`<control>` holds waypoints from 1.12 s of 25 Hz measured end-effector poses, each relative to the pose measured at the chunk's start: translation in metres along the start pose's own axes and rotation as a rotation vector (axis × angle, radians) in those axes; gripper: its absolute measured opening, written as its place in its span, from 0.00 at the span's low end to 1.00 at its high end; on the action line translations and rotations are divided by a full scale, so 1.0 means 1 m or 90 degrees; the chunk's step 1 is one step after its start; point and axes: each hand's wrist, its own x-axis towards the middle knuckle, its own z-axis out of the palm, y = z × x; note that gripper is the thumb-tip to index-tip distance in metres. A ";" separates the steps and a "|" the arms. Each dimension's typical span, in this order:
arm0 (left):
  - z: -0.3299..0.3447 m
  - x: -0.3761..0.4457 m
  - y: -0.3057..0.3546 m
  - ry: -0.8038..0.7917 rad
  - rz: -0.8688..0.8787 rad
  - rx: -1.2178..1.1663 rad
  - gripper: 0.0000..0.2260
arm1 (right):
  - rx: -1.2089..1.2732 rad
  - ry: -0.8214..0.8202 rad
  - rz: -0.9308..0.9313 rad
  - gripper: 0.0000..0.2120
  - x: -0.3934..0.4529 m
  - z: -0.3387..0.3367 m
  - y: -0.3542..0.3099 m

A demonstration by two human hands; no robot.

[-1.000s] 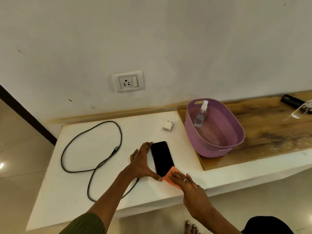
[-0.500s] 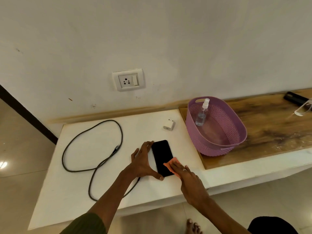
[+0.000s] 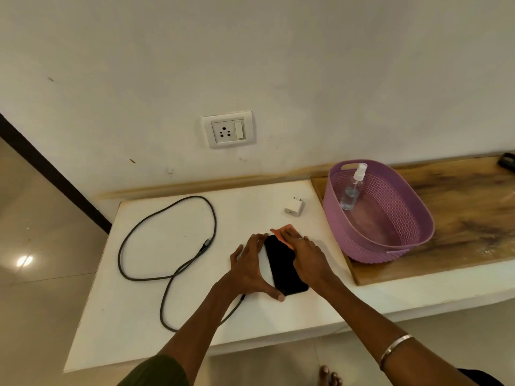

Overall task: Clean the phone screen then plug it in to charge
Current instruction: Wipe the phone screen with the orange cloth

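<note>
While the phone (image 3: 284,264) lies flat on the white desk (image 3: 139,324), dark screen up, the cleaning step looks to be under way and the charging has not begun.

Biggest first. The desk runs across the view. At 3 o'clock from the phone, a purple basket (image 3: 418,238) sits on a wooden board (image 3: 473,218), with a spray bottle (image 3: 352,190) leaning inside it. At 9 o'clock, the dark cable (image 3: 167,218) lies in loose loops, and one end runs under the left arm. On the wall at 11 o'clock is the socket (image 3: 227,130). The little white plug (image 3: 294,207) sits at 12 o'clock, near the phone but apart from it.

The left hand (image 3: 248,270) holds the phone steady, with thumb at the near corner and fingers spread along the left edge. The right hand (image 3: 306,257) presses an orange cloth (image 3: 282,231) on the far end of the phone, fingers fairly straight.

What could go wrong? A hard rub may push the phone off the near edge of the desk if the left hand lets go. The left arm may drag the cable. The plug is small and may get knocked.
</note>
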 end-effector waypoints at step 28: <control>-0.011 -0.003 0.012 -0.037 -0.027 0.014 0.73 | -0.230 0.040 -0.023 0.14 0.015 -0.187 0.093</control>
